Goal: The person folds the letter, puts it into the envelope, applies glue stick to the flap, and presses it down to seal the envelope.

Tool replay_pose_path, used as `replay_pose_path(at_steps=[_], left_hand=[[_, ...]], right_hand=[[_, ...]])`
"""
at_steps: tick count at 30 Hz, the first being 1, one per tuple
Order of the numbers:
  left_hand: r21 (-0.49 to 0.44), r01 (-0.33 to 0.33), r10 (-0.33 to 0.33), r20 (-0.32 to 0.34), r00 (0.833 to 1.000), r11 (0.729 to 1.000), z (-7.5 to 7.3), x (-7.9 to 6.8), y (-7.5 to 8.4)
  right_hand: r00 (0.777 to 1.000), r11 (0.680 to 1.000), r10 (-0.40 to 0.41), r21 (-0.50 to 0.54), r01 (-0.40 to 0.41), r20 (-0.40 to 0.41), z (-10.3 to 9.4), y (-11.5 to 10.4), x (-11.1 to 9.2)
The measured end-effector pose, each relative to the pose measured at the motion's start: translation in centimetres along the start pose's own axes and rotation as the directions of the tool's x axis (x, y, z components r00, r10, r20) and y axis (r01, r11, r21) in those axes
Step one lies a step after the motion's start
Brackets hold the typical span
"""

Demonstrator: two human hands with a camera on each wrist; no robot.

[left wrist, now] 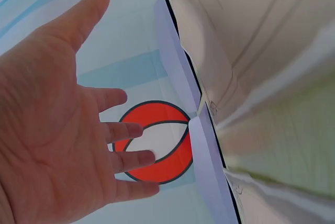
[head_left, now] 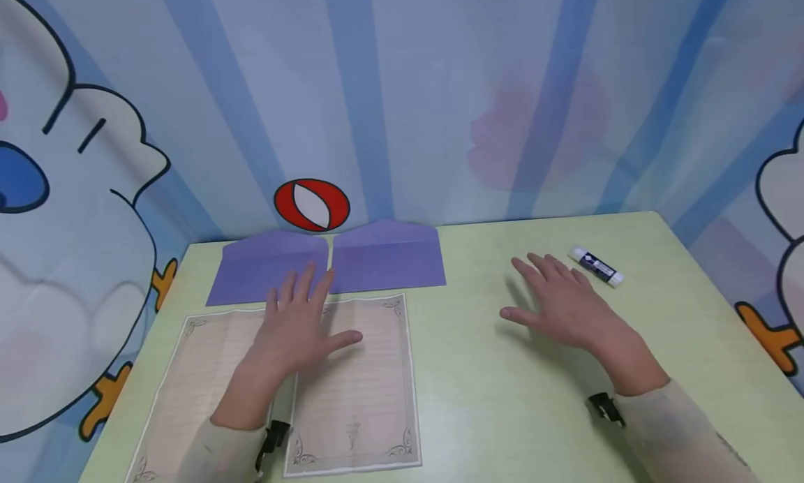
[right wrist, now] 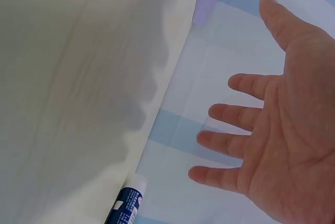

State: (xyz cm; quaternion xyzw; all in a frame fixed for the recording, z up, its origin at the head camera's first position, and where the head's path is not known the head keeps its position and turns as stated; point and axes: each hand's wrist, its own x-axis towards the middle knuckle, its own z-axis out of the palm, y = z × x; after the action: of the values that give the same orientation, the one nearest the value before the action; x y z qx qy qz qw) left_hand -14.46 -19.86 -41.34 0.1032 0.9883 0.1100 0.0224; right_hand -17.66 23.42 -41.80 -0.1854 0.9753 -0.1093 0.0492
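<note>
My left hand hovers with spread fingers over two sheets of lined letter paper. It holds nothing, and its bare palm shows in the left wrist view. The left sheet is partly hidden by my forearm; the right sheet has ornate printed corners. Behind them lie two purple envelopes, one on the left and one on the right, flaps toward the wall. My right hand is held above the table, fingers apart and holding nothing. Just beyond its fingertips lies a glue stick with a white cap.
The pale green table meets a blue striped cloth backdrop along its far edge. Cartoon figures and a red-and-white ball are printed on the backdrop. Dark wrist straps sit on both sleeves.
</note>
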Motion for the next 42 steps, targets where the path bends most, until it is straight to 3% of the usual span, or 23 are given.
replay_pose_path(at_steps=[11, 19, 35, 42], left_hand=[[-0.074, 0.0, 0.008, 0.1, 0.995, 0.997, 0.3, 2.0, -2.1], [-0.087, 0.056, -0.038, 0.187, 0.982, 0.995, 0.5, 3.1, -2.8], [-0.096, 0.073, -0.049, 0.23, 0.972, 0.993, 0.6, 3.6, -2.9], [-0.139, 0.053, -0.017, 0.251, 0.968, 0.989, 0.7, 3.8, -3.0]], right_hand=[[0.999, 0.997, -0.047, 0.061, 0.045, 0.023, -0.4, 0.5, -0.1], [0.998, 0.996, -0.049, 0.082, 0.046, 0.039, -0.5, 0.5, 0.4], [0.997, 0.992, -0.056, 0.117, 0.049, 0.058, -0.2, 0.2, 1.5], [0.995, 0.988, -0.073, 0.144, 0.063, 0.064, 0.2, -0.1, 1.8]])
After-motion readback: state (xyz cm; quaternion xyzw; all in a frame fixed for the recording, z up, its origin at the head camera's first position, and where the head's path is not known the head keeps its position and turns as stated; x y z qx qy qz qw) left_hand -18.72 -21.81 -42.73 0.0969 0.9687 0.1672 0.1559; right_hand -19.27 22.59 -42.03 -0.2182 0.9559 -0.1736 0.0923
